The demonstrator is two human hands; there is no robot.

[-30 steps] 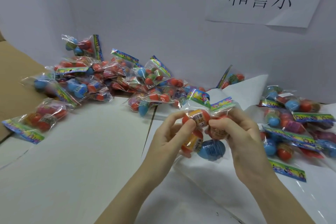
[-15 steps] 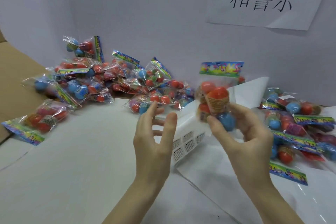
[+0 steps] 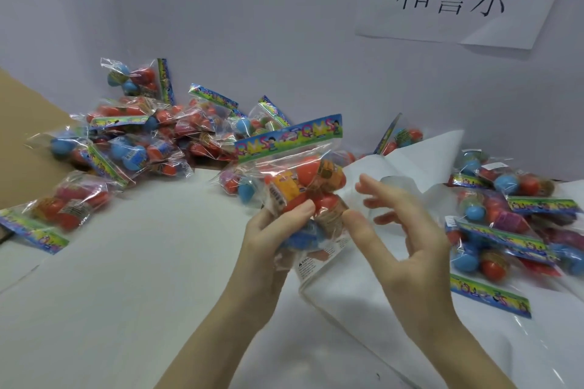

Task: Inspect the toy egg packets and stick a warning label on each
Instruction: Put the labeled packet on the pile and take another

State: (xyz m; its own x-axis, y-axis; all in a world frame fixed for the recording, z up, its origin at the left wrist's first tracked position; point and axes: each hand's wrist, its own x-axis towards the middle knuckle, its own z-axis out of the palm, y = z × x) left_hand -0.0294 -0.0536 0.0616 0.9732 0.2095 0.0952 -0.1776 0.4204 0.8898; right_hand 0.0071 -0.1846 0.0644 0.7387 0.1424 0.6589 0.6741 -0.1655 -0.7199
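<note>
Brown cardboard [image 3: 28, 136] at far left, cut by frame edge. Heap of crinkly clear packets [image 3: 151, 139] with round red and blue eggs against wall. White paper-covered desk [image 3: 126, 278]. Left hand [image 3: 271, 240] grips held packet [image 3: 300, 186] from below, thumb curled over glossy film; striped card header upright; lower eggs hidden by fingers. Right hand [image 3: 401, 237] beside it, fingers spread, holding nothing, fingertips blurred. Label sheet [image 3: 319, 265] under packet, print unreadable. More packets [image 3: 505, 221] at right.

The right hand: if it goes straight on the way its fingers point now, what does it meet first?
Probably the held packet: the right hand is open, its fingers aimed up-left toward the packet that the left hand holds. Depth is unclear.
</note>
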